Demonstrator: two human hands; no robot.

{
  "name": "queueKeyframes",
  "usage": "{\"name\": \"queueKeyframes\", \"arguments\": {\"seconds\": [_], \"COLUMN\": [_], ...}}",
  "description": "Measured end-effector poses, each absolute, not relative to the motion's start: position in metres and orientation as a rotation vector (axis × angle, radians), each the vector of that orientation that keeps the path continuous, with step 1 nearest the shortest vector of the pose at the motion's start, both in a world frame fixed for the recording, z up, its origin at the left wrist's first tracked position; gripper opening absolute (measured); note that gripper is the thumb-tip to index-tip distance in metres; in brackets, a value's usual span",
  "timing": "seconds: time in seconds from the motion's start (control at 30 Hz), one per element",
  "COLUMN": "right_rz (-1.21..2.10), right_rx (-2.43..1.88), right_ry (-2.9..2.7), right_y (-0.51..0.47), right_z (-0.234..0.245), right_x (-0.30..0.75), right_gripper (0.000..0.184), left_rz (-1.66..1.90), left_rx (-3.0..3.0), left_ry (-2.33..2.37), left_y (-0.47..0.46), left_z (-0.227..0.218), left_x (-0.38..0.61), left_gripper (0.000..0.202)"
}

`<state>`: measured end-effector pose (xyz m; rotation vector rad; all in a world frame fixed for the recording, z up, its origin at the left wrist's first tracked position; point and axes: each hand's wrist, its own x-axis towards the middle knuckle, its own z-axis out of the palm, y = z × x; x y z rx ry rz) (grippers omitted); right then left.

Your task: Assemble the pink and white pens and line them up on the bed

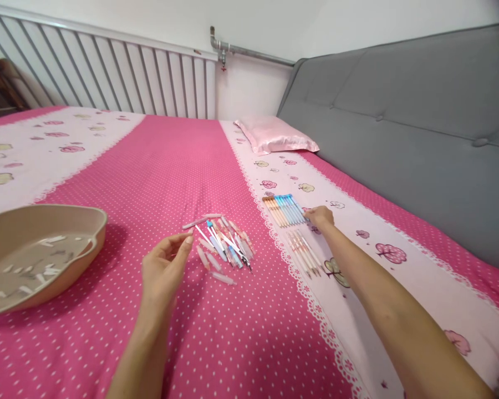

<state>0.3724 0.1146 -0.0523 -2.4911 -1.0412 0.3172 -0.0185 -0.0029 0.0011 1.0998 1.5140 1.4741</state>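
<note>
My right hand (320, 216) reaches the right end of a neat row of pens (283, 210), with orange-brown caps on the left and blue on the right. Its closed fingertips grip the outermost blue pen near its lower part. Just below lies a second row of pale pens (304, 253) with pinkish markings. My left hand (166, 263) hovers left of a loose pile of pen parts (224, 241), thumb and forefinger pinched together; whatever they hold is too small to make out. Pink barrels, thin white refills and blue pieces lie mixed in that pile.
A beige plastic basin (102, 221) with small white and clear pieces inside stands at left on the pink dotted bedsheet (183, 149). A pink pillow (278, 134) lies by the grey headboard (407, 88). Behind the bed are a white radiator (108, 66) and a pipe (258, 54).
</note>
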Motion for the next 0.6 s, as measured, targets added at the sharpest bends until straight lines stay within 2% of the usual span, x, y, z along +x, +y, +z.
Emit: {"name": "queueKeyframes", "arguments": {"seconds": [0.6], "right_rz": [0.333], "right_rx": [-2.474], "right_ry": [-1.105], "right_y": [0.1123], "right_z": [-0.0488], "right_x": [0.3686], "right_gripper": [0.025], "left_rz": [1.463], "left_rx": [1.093], "left_ry": [1.520], "left_y": [-0.0029], "left_z": [0.0016], "left_x": [-0.0182], "left_gripper": [0.041]}}
